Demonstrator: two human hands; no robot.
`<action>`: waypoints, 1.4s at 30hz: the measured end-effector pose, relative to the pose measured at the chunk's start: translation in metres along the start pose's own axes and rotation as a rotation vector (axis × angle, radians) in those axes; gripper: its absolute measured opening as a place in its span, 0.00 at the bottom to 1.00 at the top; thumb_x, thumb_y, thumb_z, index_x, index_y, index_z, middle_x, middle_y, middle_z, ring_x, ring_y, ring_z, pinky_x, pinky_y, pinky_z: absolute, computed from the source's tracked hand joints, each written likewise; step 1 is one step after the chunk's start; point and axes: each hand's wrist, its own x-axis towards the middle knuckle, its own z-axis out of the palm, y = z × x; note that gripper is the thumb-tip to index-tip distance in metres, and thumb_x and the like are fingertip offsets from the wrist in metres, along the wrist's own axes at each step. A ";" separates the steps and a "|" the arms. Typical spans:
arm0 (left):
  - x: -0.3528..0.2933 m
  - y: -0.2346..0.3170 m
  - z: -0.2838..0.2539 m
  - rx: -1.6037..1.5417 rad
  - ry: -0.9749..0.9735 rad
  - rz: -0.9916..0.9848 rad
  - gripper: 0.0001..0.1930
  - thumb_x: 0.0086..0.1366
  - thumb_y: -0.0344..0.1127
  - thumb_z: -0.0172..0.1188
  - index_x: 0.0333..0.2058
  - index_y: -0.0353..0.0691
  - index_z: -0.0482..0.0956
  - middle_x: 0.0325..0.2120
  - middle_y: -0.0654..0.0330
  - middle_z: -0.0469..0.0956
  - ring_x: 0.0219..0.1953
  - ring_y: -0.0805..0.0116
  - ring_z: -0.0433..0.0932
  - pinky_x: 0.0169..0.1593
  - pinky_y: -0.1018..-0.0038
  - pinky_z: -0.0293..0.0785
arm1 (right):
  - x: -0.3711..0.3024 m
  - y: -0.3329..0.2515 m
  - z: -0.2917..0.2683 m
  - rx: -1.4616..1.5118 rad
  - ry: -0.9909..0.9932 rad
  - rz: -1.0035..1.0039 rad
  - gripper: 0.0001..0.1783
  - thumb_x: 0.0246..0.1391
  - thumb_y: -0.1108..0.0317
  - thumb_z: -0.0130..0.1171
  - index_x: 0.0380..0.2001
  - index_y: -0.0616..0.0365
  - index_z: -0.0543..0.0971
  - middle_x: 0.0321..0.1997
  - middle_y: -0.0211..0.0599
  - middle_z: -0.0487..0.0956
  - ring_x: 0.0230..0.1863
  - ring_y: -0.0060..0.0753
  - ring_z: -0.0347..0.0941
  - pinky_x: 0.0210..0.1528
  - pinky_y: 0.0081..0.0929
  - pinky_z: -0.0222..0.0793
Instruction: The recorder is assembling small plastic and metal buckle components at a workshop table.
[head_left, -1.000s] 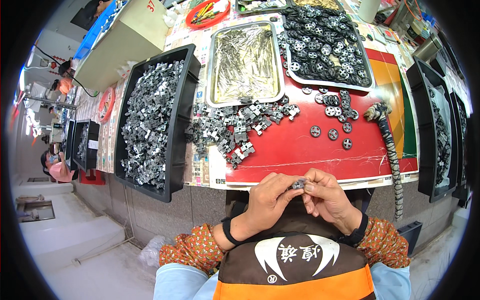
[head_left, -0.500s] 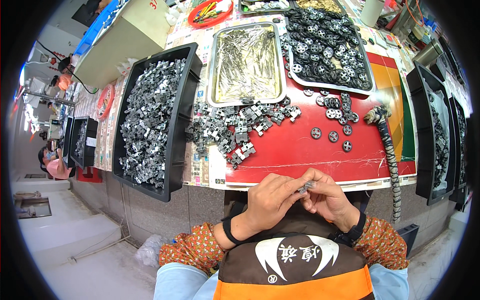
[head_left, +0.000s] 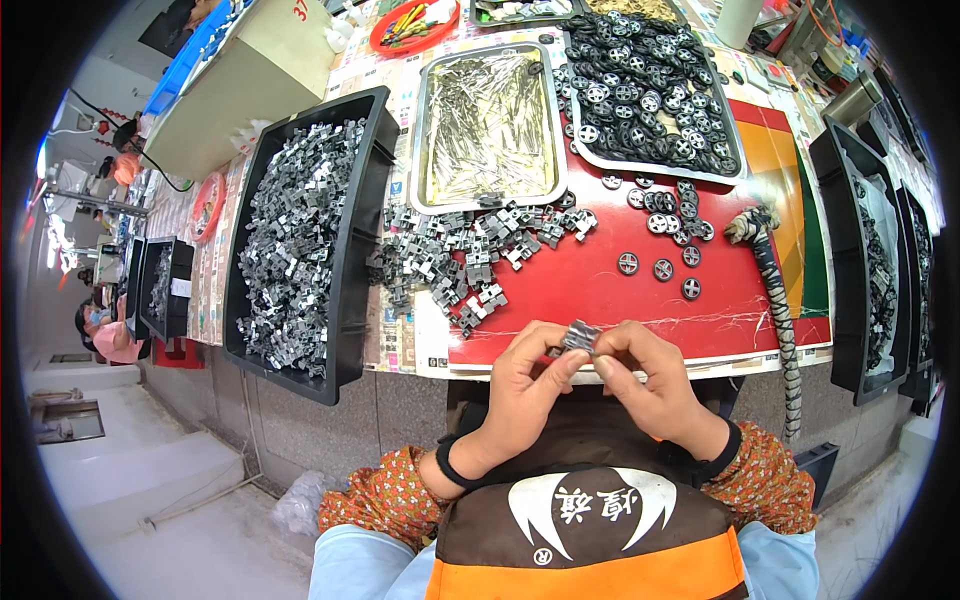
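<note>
A small grey-and-black clip-like part (head_left: 580, 337) is pinched between the thumb and fingers of my left hand (head_left: 522, 388), just over the table's near edge. My right hand (head_left: 648, 385) is closed right beside it, thumb and forefinger pressed together at the part's right side; whatever they hold is hidden. Beyond my hands lies a loose heap of similar grey-and-black parts (head_left: 470, 255) on the red board (head_left: 560, 315). Several small black wheels with silver spokes (head_left: 663, 269) rest to the right of that heap.
A black bin (head_left: 300, 240) of similar parts stands at left. Behind the heap sit a metal tray (head_left: 488, 130) of thin metal pins and another tray (head_left: 650, 100) piled with wheels. A wrapped rod (head_left: 778, 310) hangs over the board's right side. More black bins (head_left: 855, 270) stand far right.
Both hands have moved slightly away from my body and drawn a little apart. The part, mostly covered before, now shows between my fingertips.
</note>
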 end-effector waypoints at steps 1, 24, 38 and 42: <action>0.001 -0.002 0.000 -0.133 0.013 -0.110 0.09 0.74 0.35 0.63 0.45 0.36 0.83 0.38 0.63 0.82 0.35 0.79 0.76 0.36 0.82 0.75 | 0.004 -0.001 0.000 0.000 0.003 0.000 0.04 0.66 0.72 0.60 0.39 0.60 0.75 0.29 0.32 0.77 0.27 0.25 0.78 0.26 0.27 0.70; 0.006 0.005 -0.019 -0.518 0.102 -0.410 0.11 0.75 0.43 0.63 0.45 0.41 0.83 0.33 0.68 0.81 0.27 0.85 0.72 0.28 0.84 0.68 | 0.024 0.011 0.014 -0.487 0.076 -0.634 0.12 0.38 0.81 0.63 0.23 0.55 0.70 0.19 0.35 0.70 0.18 0.42 0.70 0.21 0.38 0.66; 0.009 0.002 -0.030 -0.330 0.184 -0.129 0.13 0.77 0.39 0.60 0.53 0.38 0.80 0.40 0.63 0.83 0.31 0.83 0.77 0.30 0.83 0.75 | 0.015 0.019 -0.008 -0.229 0.064 -0.331 0.05 0.56 0.82 0.62 0.36 0.62 0.79 0.26 0.36 0.74 0.23 0.30 0.70 0.25 0.28 0.64; 0.012 0.002 -0.026 -0.349 0.142 -0.170 0.14 0.77 0.39 0.60 0.54 0.38 0.79 0.41 0.63 0.83 0.33 0.82 0.78 0.31 0.83 0.75 | 0.012 0.024 -0.004 -0.079 0.049 -0.196 0.03 0.62 0.79 0.60 0.38 0.64 0.80 0.30 0.35 0.75 0.26 0.25 0.68 0.28 0.25 0.63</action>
